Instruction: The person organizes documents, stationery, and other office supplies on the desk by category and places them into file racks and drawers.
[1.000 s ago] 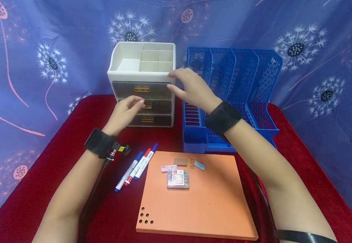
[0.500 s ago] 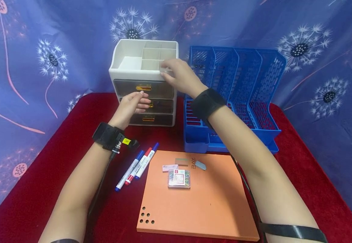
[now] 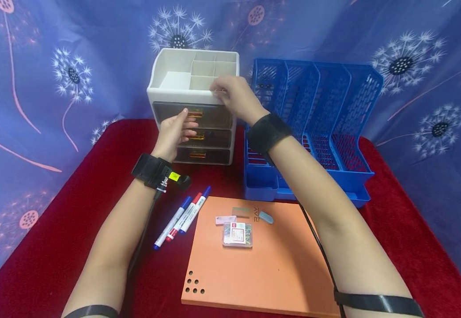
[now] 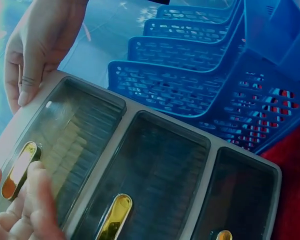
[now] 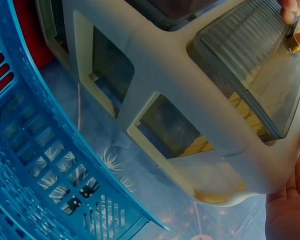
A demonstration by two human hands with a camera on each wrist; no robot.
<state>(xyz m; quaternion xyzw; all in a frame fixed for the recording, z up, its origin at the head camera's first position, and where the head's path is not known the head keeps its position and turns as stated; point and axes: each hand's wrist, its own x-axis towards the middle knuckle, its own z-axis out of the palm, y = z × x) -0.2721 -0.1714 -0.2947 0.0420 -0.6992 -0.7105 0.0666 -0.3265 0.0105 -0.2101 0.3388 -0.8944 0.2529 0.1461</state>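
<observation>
A white desktop drawer organizer point(image 3: 183, 96) with smoky see-through drawers stands at the back. My right hand point(image 3: 236, 95) grips its top front rim, thumb on the front face and fingers over the edge, as the left wrist view also shows. Close to the gold handle point(image 4: 21, 167) of the top drawer point(image 4: 85, 130) is my left hand point(image 3: 175, 130); its thumb points up and its fingers are spread and loosely bent. In the left wrist view one fingertip point(image 4: 37, 167) meets the lower side of that handle. All the drawers look pushed in.
A blue file rack point(image 3: 314, 115) stands right of the organizer. On an orange board point(image 3: 262, 274) lie a clear box of small colored items point(image 3: 237, 235) and several small blocks. Three markers point(image 3: 182, 217) lie left of the board on the red cloth point(image 3: 95, 176).
My right hand has shifted left from the organizer's corner and now holds its rim. The left hand has risen from the middle drawer to the top drawer's handle, its fingers spreading.
</observation>
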